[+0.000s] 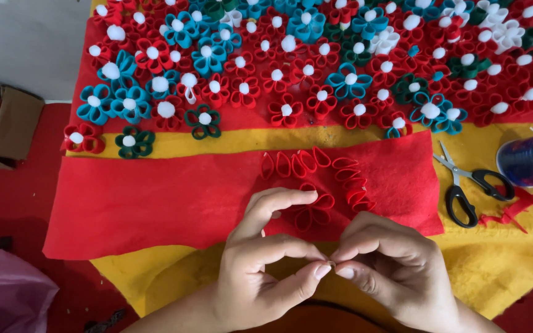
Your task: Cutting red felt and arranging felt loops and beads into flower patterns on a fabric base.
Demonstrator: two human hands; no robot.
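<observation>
we pinch, both hands [266,271] [390,271] fingertips together, possibly thread; next, fix the flower [311,213] precisely.

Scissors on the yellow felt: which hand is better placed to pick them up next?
Probably the right hand. The scissors lie on its side of the yellow felt, up and to its right. The left hand would have to cross over. Both hands' fingertips meet now, pinching something too small to tell.
</observation>
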